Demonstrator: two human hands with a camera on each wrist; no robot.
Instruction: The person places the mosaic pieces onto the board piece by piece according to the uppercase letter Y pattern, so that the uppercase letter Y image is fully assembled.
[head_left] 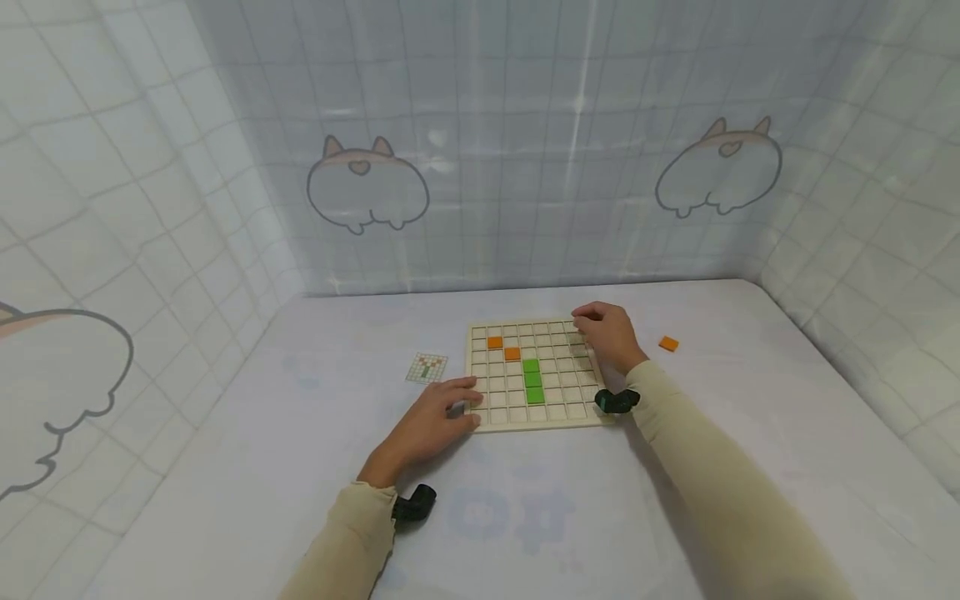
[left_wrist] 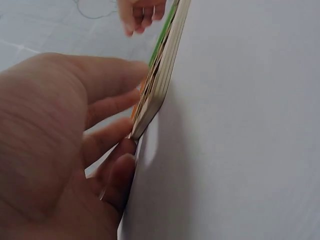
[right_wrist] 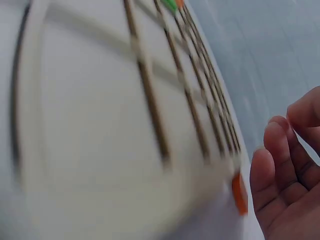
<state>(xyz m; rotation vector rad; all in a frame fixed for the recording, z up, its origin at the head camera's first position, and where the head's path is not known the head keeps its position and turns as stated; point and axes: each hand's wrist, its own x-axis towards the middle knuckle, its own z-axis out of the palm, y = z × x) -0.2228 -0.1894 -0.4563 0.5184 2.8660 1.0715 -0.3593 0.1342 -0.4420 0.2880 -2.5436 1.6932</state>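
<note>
A cream grid board (head_left: 564, 408) lies flat on the table, with two orange tiles (head_left: 495, 342) and a column of green tiles (head_left: 532, 379) in its cells. My left hand (head_left: 429, 421) touches the board's left edge with its fingertips, fingers fairly straight; the left wrist view shows them along the rim. Over the board's far right corner hovers my right hand (head_left: 611, 337), fingers loosely bent and thumb near the fingertips. Nothing shows between them in the right wrist view. There, an orange tile (right_wrist: 240, 194) appears past the board's corner, beside the fingers.
Left of the board lies a small pattern card (head_left: 427, 367) with coloured squares. A loose orange tile (head_left: 668, 343) lies on the white table (head_left: 480, 517) to the right. Tile-patterned sheets (head_left: 525, 167) enclose the table at the back and both sides.
</note>
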